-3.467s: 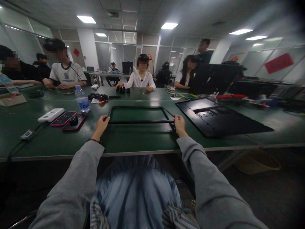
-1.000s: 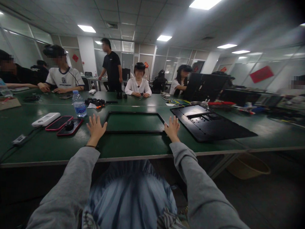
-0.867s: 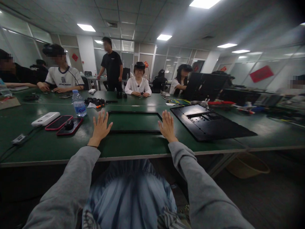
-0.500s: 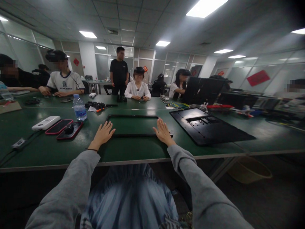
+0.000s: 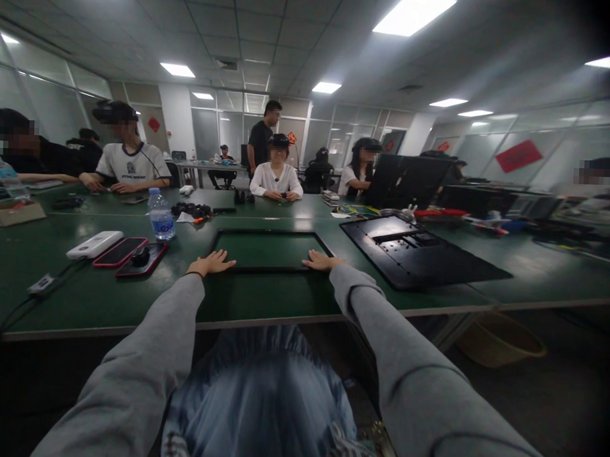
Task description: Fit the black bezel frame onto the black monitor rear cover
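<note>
A thin black rectangular frame (image 5: 273, 270) lies flat on the green table (image 5: 277, 297) in front of me, the green tabletop showing through its middle. My left hand (image 5: 214, 261) rests on its near left corner with the fingers stretched inward. At the near right corner, my right hand (image 5: 321, 261) lies palm down, its fingers also stretched out and pointing in. Neither hand is wrapped round the frame. Right of it lies a large black panel (image 5: 434, 266) with a recessed section in its middle.
Left of the frame stand a water bottle (image 5: 161, 215), two phones in red cases (image 5: 120, 253) and a white power bank (image 5: 95, 245) with a cable. Black cables (image 5: 190, 210) lie farther back. Several people sit round the table; a yellowish bin (image 5: 506, 342) is under it.
Both my hands have come down from a raised, upright pose to lie flatter at the frame's near corners. In the background a standing person has moved right and turned.
</note>
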### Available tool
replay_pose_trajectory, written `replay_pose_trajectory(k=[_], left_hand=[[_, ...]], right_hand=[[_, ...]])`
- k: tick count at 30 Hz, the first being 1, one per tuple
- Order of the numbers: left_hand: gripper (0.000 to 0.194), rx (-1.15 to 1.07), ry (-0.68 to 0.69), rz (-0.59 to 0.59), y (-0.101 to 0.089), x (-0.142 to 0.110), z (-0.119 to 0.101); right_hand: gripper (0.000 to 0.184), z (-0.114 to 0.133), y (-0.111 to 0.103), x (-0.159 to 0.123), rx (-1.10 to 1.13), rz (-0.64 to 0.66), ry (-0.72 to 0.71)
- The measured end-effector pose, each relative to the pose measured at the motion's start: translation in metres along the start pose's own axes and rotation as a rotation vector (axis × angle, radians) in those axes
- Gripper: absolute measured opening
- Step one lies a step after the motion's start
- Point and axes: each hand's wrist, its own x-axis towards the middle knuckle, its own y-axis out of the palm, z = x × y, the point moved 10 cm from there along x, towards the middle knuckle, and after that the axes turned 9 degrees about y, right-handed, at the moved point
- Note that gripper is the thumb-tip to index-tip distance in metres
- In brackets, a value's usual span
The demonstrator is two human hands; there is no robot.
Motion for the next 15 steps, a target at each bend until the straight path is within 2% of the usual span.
replay_pose_trajectory(k=[2,5,9,12,15], left_hand=[[0.085,-0.014,-0.032,0.015,0.002,-0.001,0.002],[0.077,-0.027,-0.054,-0.028,-0.001,-0.008,0.0],[0.067,-0.029,-0.051,-0.193,-0.01,-0.022,-0.007],[0.061,-0.027,-0.054,-0.333,-0.018,-0.032,-0.01],[0.056,-0.039,-0.052,-0.377,-0.02,-0.036,-0.009]], right_hand=[[0.096,0.0,-0.001,0.001,0.005,-0.016,0.012],[0.086,0.0,-0.005,-0.009,0.028,-0.093,0.008],[0.064,0.001,-0.017,-0.036,0.074,-0.286,0.017],[0.061,0.001,-0.027,-0.056,0.103,-0.435,0.057],[0.054,0.003,-0.033,-0.067,0.118,-0.508,0.064]])
